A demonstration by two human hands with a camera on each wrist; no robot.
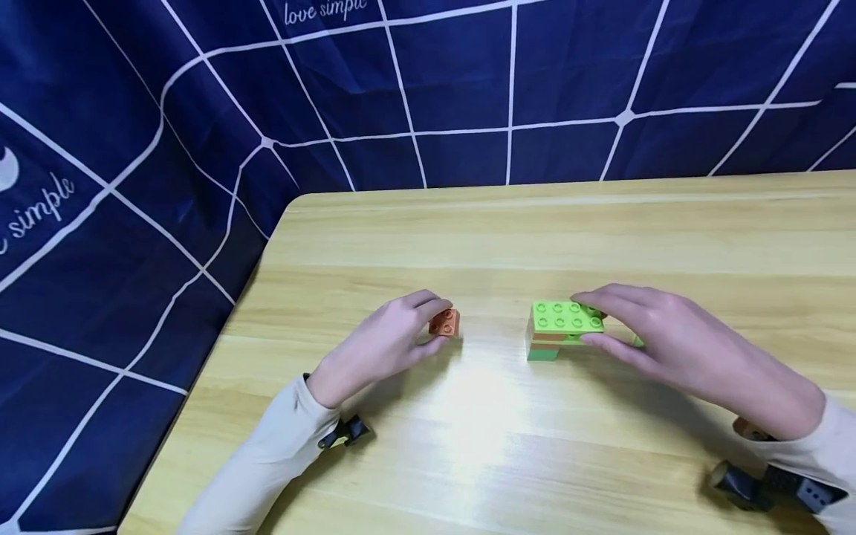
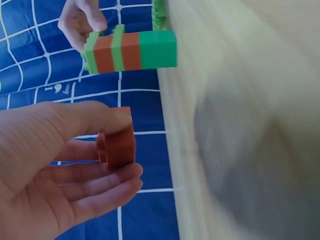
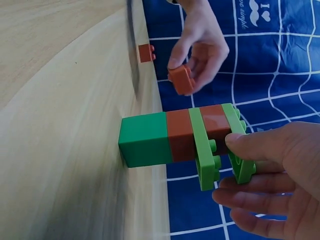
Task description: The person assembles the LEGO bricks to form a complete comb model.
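My left hand [image 1: 384, 342] pinches a small orange-red building block [image 1: 444, 323] between thumb and fingers, a little above the table. To its right stands a stack of building blocks, with a green block [image 3: 144, 140] at the bottom. Above that come a red-brown block [image 3: 180, 135], a thin light green block [image 3: 201, 150], another red-brown block [image 3: 214, 120] and a light green block [image 1: 558, 316] on top. The two light green blocks jut out to the right. My right hand [image 1: 658, 327] holds the top one by its right end, thumb on the near side.
A green studded block [image 2: 159, 15] lies beyond the stack, mostly covered by my right hand in the head view. Another red-brown block [image 3: 146, 53] sits on the wooden table [image 1: 468, 238]. Dark blue cloth [image 1: 455, 89] with white lines hangs behind and at the left.
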